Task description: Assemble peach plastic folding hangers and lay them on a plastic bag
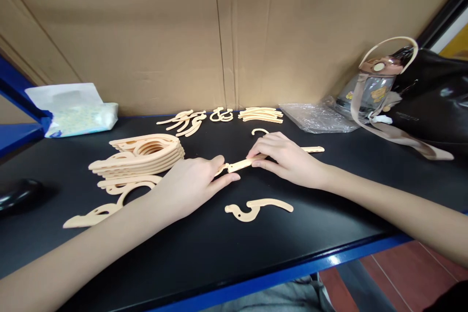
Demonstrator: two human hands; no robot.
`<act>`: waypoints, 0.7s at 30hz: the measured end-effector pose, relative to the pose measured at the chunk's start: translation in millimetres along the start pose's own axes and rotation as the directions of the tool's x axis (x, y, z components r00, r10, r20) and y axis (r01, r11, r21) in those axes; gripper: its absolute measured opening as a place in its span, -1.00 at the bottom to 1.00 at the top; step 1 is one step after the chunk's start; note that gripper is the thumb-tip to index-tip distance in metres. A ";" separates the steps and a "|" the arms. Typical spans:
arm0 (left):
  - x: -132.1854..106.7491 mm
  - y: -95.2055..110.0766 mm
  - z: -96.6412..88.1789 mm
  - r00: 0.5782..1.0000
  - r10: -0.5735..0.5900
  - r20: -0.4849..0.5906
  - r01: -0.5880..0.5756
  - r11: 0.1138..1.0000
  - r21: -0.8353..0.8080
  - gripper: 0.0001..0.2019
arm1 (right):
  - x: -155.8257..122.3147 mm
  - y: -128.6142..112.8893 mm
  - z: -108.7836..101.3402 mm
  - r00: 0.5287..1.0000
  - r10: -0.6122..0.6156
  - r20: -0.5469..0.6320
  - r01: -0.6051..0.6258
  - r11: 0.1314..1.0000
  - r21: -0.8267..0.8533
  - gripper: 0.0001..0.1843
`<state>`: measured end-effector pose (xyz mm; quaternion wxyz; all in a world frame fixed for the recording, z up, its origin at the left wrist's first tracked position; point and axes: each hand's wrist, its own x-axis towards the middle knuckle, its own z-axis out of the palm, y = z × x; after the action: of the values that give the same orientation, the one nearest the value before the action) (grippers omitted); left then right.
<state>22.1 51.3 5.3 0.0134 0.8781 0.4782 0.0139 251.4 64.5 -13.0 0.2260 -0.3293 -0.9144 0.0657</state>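
My left hand point(193, 183) is closed, thumb and forefinger pinching a cream curved plastic hanger piece point(220, 170) at the end of a flat cream bar point(239, 165). My right hand point(287, 158) grips that bar between thumb and fingers, covering part of it. Just behind the right hand, a cream hook point(260, 131) pokes up. A bar end point(313, 149) sticks out to its right; my hand hides whether the two are joined. In front of both hands, a loose curved hanger arm point(249, 215) lies on the black table point(204, 253).
A stack of folded cream hangers point(137, 163) stands left, beside my forearm. At the back are curved arms point(186, 121), hooks point(222, 115), bars point(260, 115) and a clear plastic bag point(319, 118). Tissues point(78, 114) and a mouse point(18, 194) are left; a bottle point(369, 90) and black bag point(431, 97) right.
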 end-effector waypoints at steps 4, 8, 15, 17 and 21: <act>0.0 1.2 -0.5 1.000 -0.001 0.007 0.002 0.999 -0.045 -0.59 | -1.0 -0.1 -1.0 1.000 0.010 0.000 -0.010 1.000 0.002 -0.87; -0.6 2.4 -1.6 1.000 -0.010 -0.003 0.010 0.995 -0.103 -0.60 | -1.1 -0.1 -1.3 1.000 0.006 -0.010 -0.006 1.000 0.003 -0.86; -2.9 0.9 0.9 0.999 0.027 0.042 -0.022 0.994 -0.110 -0.61 | -2.6 1.5 1.4 1.000 -0.004 -0.008 0.005 0.996 0.093 -0.86; -2.9 0.4 1.9 0.999 0.029 0.045 -0.024 0.994 -0.107 -0.62 | -3.5 1.8 2.6 1.000 -0.004 -0.012 0.005 0.991 0.130 -0.86; -2.7 0.5 2.2 0.998 0.033 0.046 -0.028 0.994 -0.107 -0.64 | -4.1 0.3 3.0 0.999 -0.026 -0.031 0.029 0.993 0.111 -0.87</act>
<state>21.2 48.7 3.1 0.0712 0.8835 0.4626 0.0187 253.1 62.2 -17.2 0.2586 -0.3045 -0.9103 0.1085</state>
